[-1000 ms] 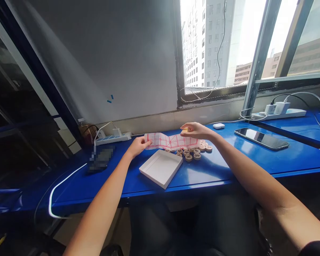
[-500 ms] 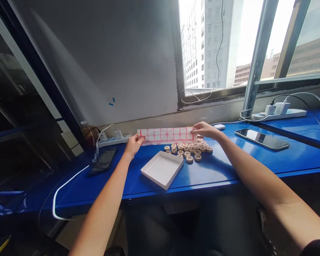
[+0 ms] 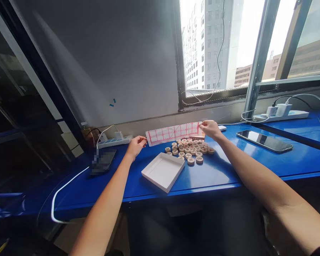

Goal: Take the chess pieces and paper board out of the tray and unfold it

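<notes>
Head view showed a blue desk (image 3: 224,170) carrying a white box lid (image 3: 163,171), with a red-gridded paper board (image 3: 173,132) stretched above the far edge. Left hand (image 3: 135,145) pinched the paper's left end, right hand (image 3: 210,128) pinched its right end. Round wooden pieces (image 3: 190,150) lay clustered beneath, just right of the lid.

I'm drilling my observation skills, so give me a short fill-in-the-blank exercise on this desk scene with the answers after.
1. Both hands hold the ends of a folded paper sheet printed with a ____ grid.
2. The round wooden chess pieces lie on the ____ desk.
3. The white box tray holds ____ pieces.
4. The left hand pinches the sheet's ____ end; the right hand grips the other.

Answers: red; blue; no; left
</notes>
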A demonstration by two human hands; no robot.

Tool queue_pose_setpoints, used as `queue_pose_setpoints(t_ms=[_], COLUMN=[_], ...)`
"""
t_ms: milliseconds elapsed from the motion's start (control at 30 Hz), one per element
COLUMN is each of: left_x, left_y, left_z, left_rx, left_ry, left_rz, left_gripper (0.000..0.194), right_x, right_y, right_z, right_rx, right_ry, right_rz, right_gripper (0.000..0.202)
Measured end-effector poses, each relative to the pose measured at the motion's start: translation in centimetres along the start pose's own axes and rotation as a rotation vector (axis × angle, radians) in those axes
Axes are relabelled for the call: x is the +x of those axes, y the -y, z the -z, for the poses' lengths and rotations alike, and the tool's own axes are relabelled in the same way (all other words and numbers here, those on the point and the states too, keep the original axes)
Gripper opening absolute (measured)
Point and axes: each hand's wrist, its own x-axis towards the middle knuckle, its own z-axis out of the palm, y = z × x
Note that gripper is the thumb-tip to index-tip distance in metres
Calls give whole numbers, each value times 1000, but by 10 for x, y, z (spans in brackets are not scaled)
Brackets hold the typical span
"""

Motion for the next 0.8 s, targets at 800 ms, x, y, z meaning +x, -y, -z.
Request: queue_pose_setpoints(t_ms=[800], left_x=[-21], left_y=[-26], left_z=[-37], left_rx=[514], left_ry=[163], left_rz=[-569], left_gripper=[17], right_x=[-66], right_y=[102], right_z=[-17], right_rx=[68], right_ry=[3], right_rz=[669], right_gripper=[12])
